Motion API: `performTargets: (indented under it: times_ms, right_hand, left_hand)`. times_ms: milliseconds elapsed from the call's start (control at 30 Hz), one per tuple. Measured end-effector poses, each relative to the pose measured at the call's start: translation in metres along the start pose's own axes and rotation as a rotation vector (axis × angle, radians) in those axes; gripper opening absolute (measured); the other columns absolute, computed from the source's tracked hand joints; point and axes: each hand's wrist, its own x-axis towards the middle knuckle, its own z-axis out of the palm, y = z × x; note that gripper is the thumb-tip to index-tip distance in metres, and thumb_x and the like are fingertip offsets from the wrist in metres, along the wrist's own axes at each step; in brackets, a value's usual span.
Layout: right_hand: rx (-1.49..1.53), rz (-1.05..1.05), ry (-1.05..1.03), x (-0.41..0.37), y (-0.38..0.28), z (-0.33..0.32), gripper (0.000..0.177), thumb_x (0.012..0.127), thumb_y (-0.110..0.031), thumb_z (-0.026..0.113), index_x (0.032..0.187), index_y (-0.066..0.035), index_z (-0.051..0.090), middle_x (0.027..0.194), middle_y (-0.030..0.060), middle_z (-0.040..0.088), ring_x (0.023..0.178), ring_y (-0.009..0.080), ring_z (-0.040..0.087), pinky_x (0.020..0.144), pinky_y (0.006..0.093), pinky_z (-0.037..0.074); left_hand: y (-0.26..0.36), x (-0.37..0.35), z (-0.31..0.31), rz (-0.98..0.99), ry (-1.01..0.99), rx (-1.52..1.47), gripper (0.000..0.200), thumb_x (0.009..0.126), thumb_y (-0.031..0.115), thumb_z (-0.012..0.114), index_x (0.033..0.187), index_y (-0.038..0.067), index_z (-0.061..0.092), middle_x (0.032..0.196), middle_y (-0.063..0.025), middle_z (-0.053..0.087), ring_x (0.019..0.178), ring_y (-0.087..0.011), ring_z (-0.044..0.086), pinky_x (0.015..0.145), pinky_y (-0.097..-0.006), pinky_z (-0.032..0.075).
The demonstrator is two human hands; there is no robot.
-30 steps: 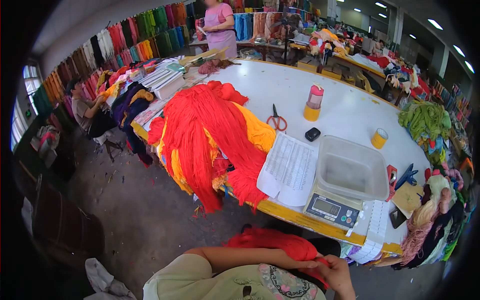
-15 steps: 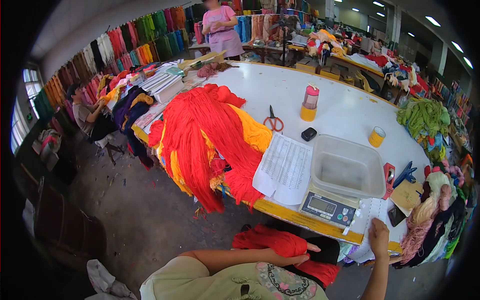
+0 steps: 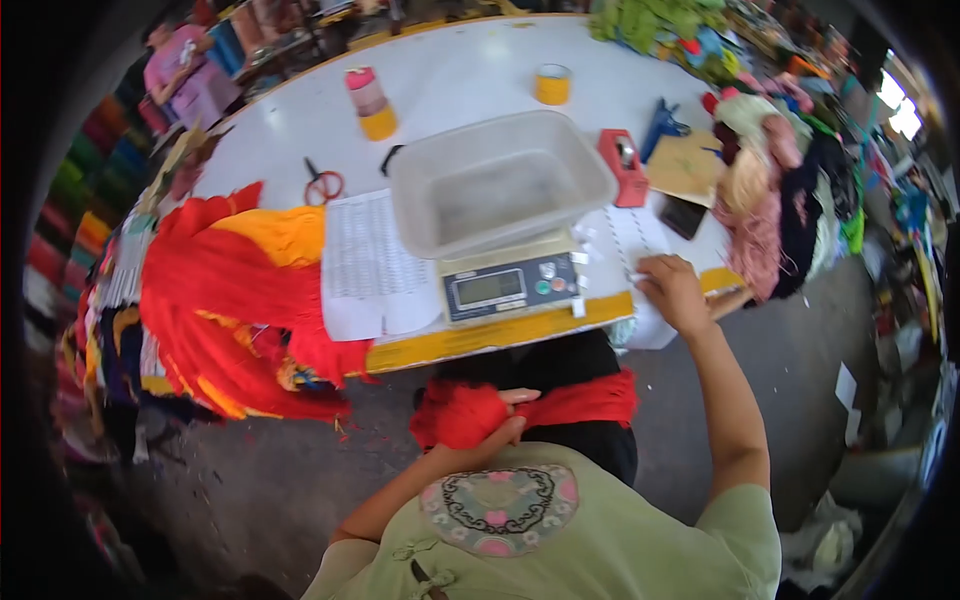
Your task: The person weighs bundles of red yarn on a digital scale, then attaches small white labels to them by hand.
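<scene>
Across my lap lies a skein of red yarn [image 3: 585, 400], with my left hand [image 3: 512, 408] closed around its middle. Part of the yarn bunches up over that wrist. My right hand [image 3: 676, 292] is at the table's front edge, fingers curled and tips pressed together over a strip of paper labels [image 3: 632, 232]. Something small and white shows at those fingertips, too small to name. Left of that hand is a digital scale [image 3: 505, 285] with an empty-looking clear plastic tub [image 3: 490, 185] on top. A printed list [image 3: 370, 260] lies beside the scale.
Red and orange yarn [image 3: 230, 290] heaps over the table's left edge. Scissors [image 3: 323, 186], a pink-topped bottle [image 3: 368, 100], a yellow tape roll [image 3: 552, 84] and a red tape dispenser [image 3: 624, 165] stand around the tub. Pale and pink skeins [image 3: 755, 200] hang at right. A person [image 3: 190, 75] stands far left.
My view has swung right and downward. The fingertips of my right hand have come together over the label strip. My left hand stays on the red yarn in my lap.
</scene>
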Motion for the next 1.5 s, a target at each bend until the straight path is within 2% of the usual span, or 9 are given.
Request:
performTargets:
  times_ms: [200, 433, 500, 600, 667, 933, 1133, 1333, 1500]
  right_hand:
    - [0.053, 0.016, 0.088, -0.006, 0.003, 0.01, 0.022, 0.075, -0.01, 0.071, 0.095, -0.007, 0.063, 0.089, 0.0088, 0.067, 0.09, 0.0319, 0.062, 0.082, 0.0421, 0.046]
    - [-0.13, 0.035, 0.33, -0.018, -0.037, 0.003, 0.016, 0.07, -0.004, 0.071, 0.083, -0.006, 0.062, 0.107, 0.0123, 0.065, 0.1, 0.0324, 0.058, 0.09, 0.045, 0.042]
    - [0.345, 0.276, 0.334, -0.029, -0.073, 0.017, 0.012, 0.074, 0.001, 0.07, 0.082, -0.004, 0.061, 0.104, 0.0127, 0.064, 0.1, 0.0277, 0.059, 0.088, 0.0402, 0.044]
    - [1.537, 0.677, -0.089, -0.036, -0.168, 0.007, 0.014, 0.077, 0.006, 0.07, 0.08, -0.004, 0.061, 0.1, 0.0057, 0.063, 0.093, 0.0144, 0.059, 0.084, 0.03, 0.047]
    - [1.606, 0.621, -0.147, -0.039, -0.202, 0.018, 0.01, 0.083, 0.004, 0.067, 0.084, -0.003, 0.06, 0.101, 0.0066, 0.063, 0.088, 0.0134, 0.06, 0.078, 0.0276, 0.049]
    - [1.617, 0.546, -0.316, -0.03, -0.22, 0.036, 0.011, 0.09, -0.001, 0.064, 0.099, 0.001, 0.057, 0.089, 0.0081, 0.063, 0.07, 0.0128, 0.06, 0.067, 0.0258, 0.05]
    - [1.231, 0.394, -0.515, -0.029, -0.201, 0.032, 0.026, 0.09, -0.006, 0.067, 0.112, -0.002, 0.054, 0.07, -0.0007, 0.061, 0.061, 0.0046, 0.054, 0.057, 0.0222, 0.044]
    - [0.832, 0.189, -0.353, -0.021, -0.215, 0.009, 0.032, 0.085, -0.006, 0.072, 0.111, -0.004, 0.055, 0.058, 0.0007, 0.053, 0.052, 0.0055, 0.047, 0.05, 0.0229, 0.038]
    - [0.865, -0.024, -0.395, -0.018, -0.208, 0.005, 0.027, 0.082, -0.003, 0.071, 0.105, -0.007, 0.059, 0.068, 0.0044, 0.061, 0.057, 0.0128, 0.058, 0.053, 0.0243, 0.044]
  left_hand:
    - [-0.004, -0.004, 0.0, -0.009, 0.041, -0.069, 0.038, 0.097, 0.012, 0.053, 0.135, 0.006, 0.051, 0.073, 0.0021, 0.057, 0.07, -0.0071, 0.055, 0.07, -0.0236, 0.046]
    - [-0.007, 0.0, -0.011, -0.049, 0.022, 0.001, 0.044, 0.096, 0.013, 0.053, 0.138, 0.002, 0.045, 0.074, -0.0011, 0.063, 0.068, -0.008, 0.058, 0.066, -0.0249, 0.048]
    - [-0.003, 0.004, -0.011, -0.047, 0.052, -0.061, 0.049, 0.096, 0.017, 0.054, 0.142, 0.002, 0.04, 0.076, -0.001, 0.064, 0.069, -0.0073, 0.059, 0.067, -0.0247, 0.049]
    - [0.009, 0.013, -0.004, -0.017, 0.09, -0.256, 0.055, 0.097, 0.023, 0.056, 0.144, 0.004, 0.036, 0.081, -0.0015, 0.066, 0.072, -0.0067, 0.059, 0.068, -0.0238, 0.049]
    - [0.013, 0.017, -0.009, 0.004, 0.033, -0.121, 0.059, 0.097, 0.022, 0.055, 0.147, 0.003, 0.03, 0.089, -0.0036, 0.065, 0.08, -0.009, 0.059, 0.073, -0.0245, 0.049]
    - [0.019, 0.009, -0.02, 0.037, 0.048, -0.132, 0.065, 0.096, 0.017, 0.055, 0.151, 0.005, 0.023, 0.085, -0.0037, 0.064, 0.079, -0.0134, 0.062, 0.076, -0.0279, 0.05]
    - [0.03, 0.004, -0.024, 0.171, 0.133, 0.634, 0.059, 0.093, 0.016, 0.058, 0.146, 0.01, 0.033, 0.079, -0.0102, 0.063, 0.074, -0.024, 0.064, 0.066, -0.0345, 0.051]
    - [0.039, 0.01, -0.03, 0.14, 0.096, 0.675, 0.014, 0.089, 0.023, 0.06, 0.088, 0.01, 0.064, 0.076, -0.0143, 0.065, 0.072, -0.0318, 0.065, 0.058, -0.0435, 0.05]
    - [0.016, 0.013, -0.034, 0.416, 0.16, 0.492, 0.023, 0.094, 0.028, 0.054, 0.082, 0.01, 0.063, 0.066, -0.0105, 0.059, 0.059, -0.0283, 0.059, 0.052, -0.0402, 0.044]
